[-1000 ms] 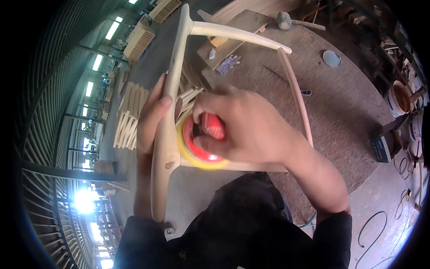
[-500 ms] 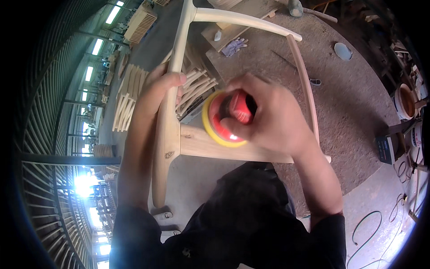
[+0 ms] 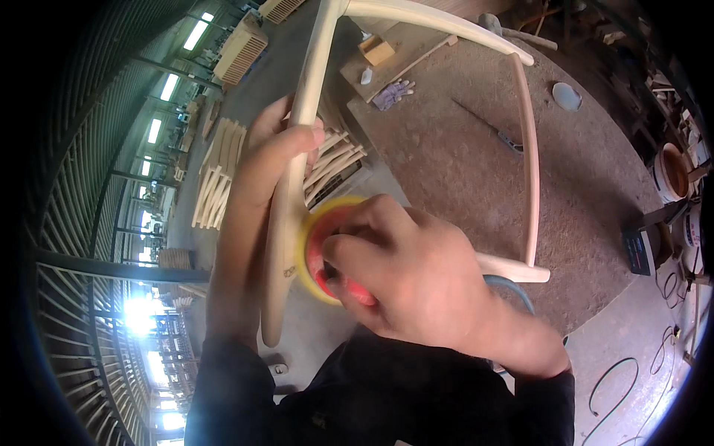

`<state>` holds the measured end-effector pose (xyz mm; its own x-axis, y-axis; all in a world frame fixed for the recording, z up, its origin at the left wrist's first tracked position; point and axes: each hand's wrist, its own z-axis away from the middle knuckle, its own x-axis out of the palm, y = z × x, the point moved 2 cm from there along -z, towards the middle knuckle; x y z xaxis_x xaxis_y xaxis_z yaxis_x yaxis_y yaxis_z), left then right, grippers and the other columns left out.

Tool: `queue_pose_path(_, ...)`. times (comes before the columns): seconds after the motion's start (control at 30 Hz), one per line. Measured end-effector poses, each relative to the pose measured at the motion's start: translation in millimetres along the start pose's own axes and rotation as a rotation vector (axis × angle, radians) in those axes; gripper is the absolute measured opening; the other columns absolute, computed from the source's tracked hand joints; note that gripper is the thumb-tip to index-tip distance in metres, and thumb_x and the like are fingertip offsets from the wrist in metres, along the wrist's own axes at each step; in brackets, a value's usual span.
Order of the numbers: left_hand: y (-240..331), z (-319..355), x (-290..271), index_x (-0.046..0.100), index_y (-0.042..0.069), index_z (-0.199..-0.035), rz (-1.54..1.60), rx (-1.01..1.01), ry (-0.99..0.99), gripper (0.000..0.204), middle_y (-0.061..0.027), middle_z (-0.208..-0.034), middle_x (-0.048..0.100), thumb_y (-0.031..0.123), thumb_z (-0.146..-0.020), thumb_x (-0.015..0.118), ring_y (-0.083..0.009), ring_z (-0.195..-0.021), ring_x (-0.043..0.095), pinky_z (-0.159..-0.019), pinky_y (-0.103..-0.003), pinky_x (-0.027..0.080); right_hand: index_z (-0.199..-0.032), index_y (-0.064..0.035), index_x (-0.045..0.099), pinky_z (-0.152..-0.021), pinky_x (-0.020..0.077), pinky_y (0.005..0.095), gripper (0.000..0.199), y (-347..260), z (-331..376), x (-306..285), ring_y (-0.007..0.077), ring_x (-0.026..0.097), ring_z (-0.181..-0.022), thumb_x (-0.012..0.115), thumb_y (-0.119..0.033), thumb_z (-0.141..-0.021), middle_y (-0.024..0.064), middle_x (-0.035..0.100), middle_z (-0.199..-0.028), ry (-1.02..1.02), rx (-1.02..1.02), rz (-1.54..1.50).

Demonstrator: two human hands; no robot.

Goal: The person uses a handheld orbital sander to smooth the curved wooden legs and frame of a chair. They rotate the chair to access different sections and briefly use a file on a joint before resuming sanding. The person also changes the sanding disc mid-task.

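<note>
A pale wooden chair frame [image 3: 316,70] is held up in front of me, its thick left leg with a dark knot running down toward my lap. Wrapped round the upper part of that leg is my left hand [image 3: 279,145], thumb across the front. My right hand [image 3: 409,267] grips a round sander [image 3: 316,256], red on top with a yellow pad edge. The pad is tilted against the leg beside the knot, near the joint with the lower rail. My right hand and forearm hide most of that rail [image 3: 513,267].
A brown worktable [image 3: 439,141] lies beyond the frame, bearing a glove [image 3: 393,94], a long thin tool [image 3: 487,123] and a pale disc [image 3: 567,97]. Stacked wooden sticks [image 3: 219,175] stand at left. Buckets [image 3: 671,172] and a loose hose [image 3: 621,383] are at right.
The sander has moved left and down from the lower rail to the left leg, tilting onto it. The chair frame has shifted slightly right; my left hand keeps its hold.
</note>
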<state>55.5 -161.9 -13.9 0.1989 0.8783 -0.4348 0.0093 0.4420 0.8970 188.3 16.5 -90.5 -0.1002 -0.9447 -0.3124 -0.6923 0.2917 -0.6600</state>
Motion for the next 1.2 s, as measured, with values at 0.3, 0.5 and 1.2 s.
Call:
queue_pose_path(0.3, 15.4, -4.0, 10.7, 0.063, 0.003, -0.111, -0.039, 0.111, -0.099, 0.034, -0.0012, -0.084, 0.06, 0.014, -0.081, 0.071, -0.008, -0.068, 0.057, -0.06, -0.024, 0.045, -0.106, -0.0124, 0.069, -0.062, 0.0578, 0.0387, 0.032, 8.4, 0.1, -12.6, 0.0276, 0.07, -0.074, 0.08, -0.018, -0.077, 0.0119, 0.063, -0.098, 0.12, 0.025, 0.09)
queue_pose_path(0.5, 7.0, -11.5, 2.8, 0.062, 0.001, -0.125, -0.011, 0.196, -0.178, 0.048, -0.0005, -0.09, 0.06, 0.018, -0.081, 0.072, -0.0078, -0.073, 0.056, -0.064, -0.023, 0.045, -0.116, -0.001, 0.065, -0.092, 0.056, 0.0379, 0.055, 31.9, 13.8, -31.6, 0.0281, 0.07, -0.101, 0.094, -0.011, -0.07, 0.0148, 0.07, -0.11, 0.374, 0.238, -0.096)
queue_pose_path(1.2, 19.7, 23.8, 18.8, 0.056, -0.004, -0.141, 0.144, 0.39, -0.214, 0.067, -0.0054, -0.101, 0.059, 0.036, -0.089, 0.069, -0.008, -0.071, 0.052, -0.06, -0.022, 0.04, -0.103, -0.0093, 0.067, -0.071, 0.0574, 0.0382, 0.036, -52.7, 5.3, 57.2, 0.0286, 0.067, -0.089, 0.086, -0.016, -0.074, 0.01, 0.063, -0.107, 0.621, -0.094, -0.33)
